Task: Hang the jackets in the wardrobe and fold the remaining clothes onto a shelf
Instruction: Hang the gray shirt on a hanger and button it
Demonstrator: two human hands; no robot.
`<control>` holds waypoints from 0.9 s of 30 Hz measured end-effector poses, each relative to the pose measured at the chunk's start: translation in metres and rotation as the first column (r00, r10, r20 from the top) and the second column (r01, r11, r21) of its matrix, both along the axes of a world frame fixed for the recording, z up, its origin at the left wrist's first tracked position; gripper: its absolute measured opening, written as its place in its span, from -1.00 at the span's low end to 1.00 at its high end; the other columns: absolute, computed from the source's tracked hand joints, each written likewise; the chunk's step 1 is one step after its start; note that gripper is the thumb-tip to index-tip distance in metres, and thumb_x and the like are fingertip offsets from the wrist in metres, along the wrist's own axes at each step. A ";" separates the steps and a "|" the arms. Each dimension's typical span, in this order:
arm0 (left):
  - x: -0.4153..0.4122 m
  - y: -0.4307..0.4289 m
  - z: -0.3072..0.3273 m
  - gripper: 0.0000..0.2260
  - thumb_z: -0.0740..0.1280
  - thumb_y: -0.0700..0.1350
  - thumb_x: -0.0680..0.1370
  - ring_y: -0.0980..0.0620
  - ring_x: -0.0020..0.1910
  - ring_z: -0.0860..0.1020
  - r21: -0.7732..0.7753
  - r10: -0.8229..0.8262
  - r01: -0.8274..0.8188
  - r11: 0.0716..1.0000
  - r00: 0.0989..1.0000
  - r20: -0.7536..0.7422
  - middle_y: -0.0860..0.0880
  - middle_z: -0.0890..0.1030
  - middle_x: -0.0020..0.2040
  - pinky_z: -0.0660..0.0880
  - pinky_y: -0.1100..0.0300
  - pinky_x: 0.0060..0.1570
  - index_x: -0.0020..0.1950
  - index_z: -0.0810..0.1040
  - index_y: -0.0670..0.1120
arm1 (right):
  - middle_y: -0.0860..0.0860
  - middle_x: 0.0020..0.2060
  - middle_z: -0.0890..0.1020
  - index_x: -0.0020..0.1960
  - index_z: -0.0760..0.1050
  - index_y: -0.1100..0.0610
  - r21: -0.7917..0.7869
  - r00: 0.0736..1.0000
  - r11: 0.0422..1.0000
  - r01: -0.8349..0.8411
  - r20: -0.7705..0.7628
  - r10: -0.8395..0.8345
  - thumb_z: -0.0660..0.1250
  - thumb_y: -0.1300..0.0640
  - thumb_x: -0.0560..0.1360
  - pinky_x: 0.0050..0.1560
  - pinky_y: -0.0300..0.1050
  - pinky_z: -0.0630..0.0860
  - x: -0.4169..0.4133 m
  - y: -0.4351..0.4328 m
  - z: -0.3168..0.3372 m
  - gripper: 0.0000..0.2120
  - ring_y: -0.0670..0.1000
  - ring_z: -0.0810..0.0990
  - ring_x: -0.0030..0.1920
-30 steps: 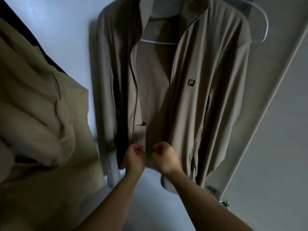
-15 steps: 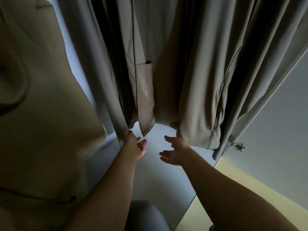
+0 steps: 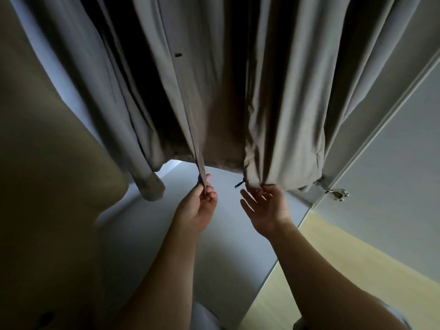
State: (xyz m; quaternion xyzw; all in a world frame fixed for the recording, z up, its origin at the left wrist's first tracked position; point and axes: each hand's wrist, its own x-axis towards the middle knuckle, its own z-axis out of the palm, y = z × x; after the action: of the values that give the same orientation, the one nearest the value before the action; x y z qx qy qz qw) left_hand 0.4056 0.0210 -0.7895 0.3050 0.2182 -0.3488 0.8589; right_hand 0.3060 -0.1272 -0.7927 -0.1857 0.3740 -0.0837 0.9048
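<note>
A grey-beige zip jacket hangs open in the wardrobe, filling the upper view. My left hand pinches the bottom corner of the jacket's left front edge between thumb and fingers. My right hand is palm up under the right front hem, its fingertips holding the hem's corner beside a small dark zip pull. The jacket's left sleeve cuff dangles to the left of my hands. The hanger is out of view.
A tan coat hangs close on the left and fills that side. The pale wardrobe floor lies below the hands. The open wardrobe door with a metal handle stands at right, above a light wooden floor.
The view has dropped lower along the jacket. My left hand has pinched the left front corner, and my right hand has risen to take the right hem.
</note>
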 end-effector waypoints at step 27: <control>-0.032 -0.067 0.006 -0.66 0.60 0.06 0.28 -0.08 -0.17 0.71 0.583 -0.419 -0.102 0.806 0.597 0.684 -0.06 0.72 -0.22 0.64 0.02 -0.10 -0.15 0.69 -0.17 | 0.14 0.08 0.72 0.03 0.69 0.08 -0.475 0.941 0.824 -0.308 -0.023 0.339 0.29 -0.01 0.59 0.01 -0.01 0.65 0.012 -0.035 -0.020 -0.76 0.13 0.71 0.00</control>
State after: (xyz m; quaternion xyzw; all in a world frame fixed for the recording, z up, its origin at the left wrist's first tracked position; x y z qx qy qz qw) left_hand 0.3732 -0.0460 -0.7838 0.6855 -0.1185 -0.1762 0.6964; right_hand 0.3180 -0.1619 -0.8131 -0.4582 0.2768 -0.0234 0.8443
